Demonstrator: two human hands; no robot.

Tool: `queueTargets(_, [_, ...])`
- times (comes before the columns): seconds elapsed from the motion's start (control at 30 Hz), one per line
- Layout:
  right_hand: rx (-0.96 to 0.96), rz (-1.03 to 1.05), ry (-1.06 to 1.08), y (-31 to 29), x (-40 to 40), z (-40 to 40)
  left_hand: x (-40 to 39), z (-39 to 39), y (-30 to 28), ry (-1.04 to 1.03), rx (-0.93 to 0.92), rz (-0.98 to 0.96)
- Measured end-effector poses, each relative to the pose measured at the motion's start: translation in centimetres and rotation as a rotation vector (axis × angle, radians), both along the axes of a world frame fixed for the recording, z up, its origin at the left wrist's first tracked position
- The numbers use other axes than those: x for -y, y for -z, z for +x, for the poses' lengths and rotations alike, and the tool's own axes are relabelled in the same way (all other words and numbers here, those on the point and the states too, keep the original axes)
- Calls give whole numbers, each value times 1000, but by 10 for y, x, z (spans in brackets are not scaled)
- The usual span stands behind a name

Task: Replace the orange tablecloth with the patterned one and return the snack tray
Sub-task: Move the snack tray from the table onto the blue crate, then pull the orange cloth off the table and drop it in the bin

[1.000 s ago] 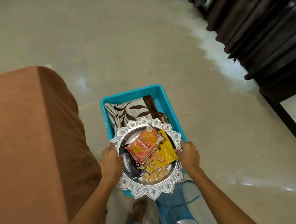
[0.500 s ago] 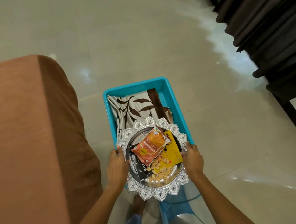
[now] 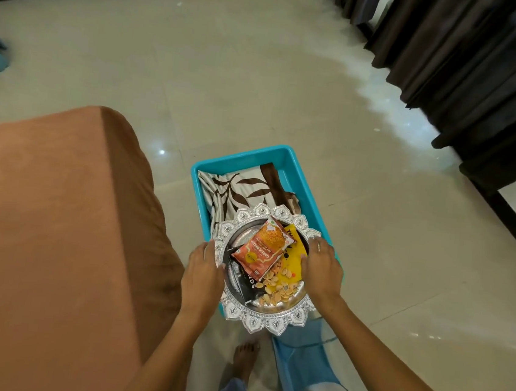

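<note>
We grip the silver snack tray (image 3: pixel 266 272) at both sides, left hand (image 3: pixel 205 271) and right hand (image 3: pixel 322 270) clasped on its scalloped rim, over the blue bin (image 3: pixel 244 159) holding the patterned cloth (image 3: pixel 235 189). It seems to rest there, though we cannot be sure. Keep it level so the loose nuts (image 3: pixel 278 288) stay put. The orange tablecloth (image 3: pixel 50 221) still covers the table beside us; open floor (image 3: pixel 373 239) lies to the right.
</note>
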State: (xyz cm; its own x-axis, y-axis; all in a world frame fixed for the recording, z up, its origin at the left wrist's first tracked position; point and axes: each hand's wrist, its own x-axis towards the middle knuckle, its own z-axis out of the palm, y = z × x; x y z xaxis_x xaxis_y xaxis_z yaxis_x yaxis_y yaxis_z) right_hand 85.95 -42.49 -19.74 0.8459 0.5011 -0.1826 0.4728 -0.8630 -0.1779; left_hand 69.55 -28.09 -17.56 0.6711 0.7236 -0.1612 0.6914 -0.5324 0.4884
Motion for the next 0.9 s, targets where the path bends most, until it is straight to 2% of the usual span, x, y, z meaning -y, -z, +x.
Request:
queueTargets(0.13, [122,345,-284,-55,-19,-68,15,-60,-34,20,94,197])
queueTargets(0.23, [103,543,-515,-80,-25,-143,39,-136,-42,-68,100,305])
queueTargets(0.33, [31,653,-719,-81,-17,-222,77,-222,-36,-183,-2,230])
queueTargets(0.4, [-31,604,-843,-69,-4,-266,105,-271,-25,-213,-89,159])
queueTargets(0.53, [-248,258,-1023,-30,30,-323,139,-334,-6,-157,-233,145])
queueTargets(0.63, [-228,159,-1046,-12,44,-337,138,-347,-3,-97,-260,178])
queueTargets(0.9, [-92,205,-1058,-26,42,-336,135,-338,-16,-107,-145,129])
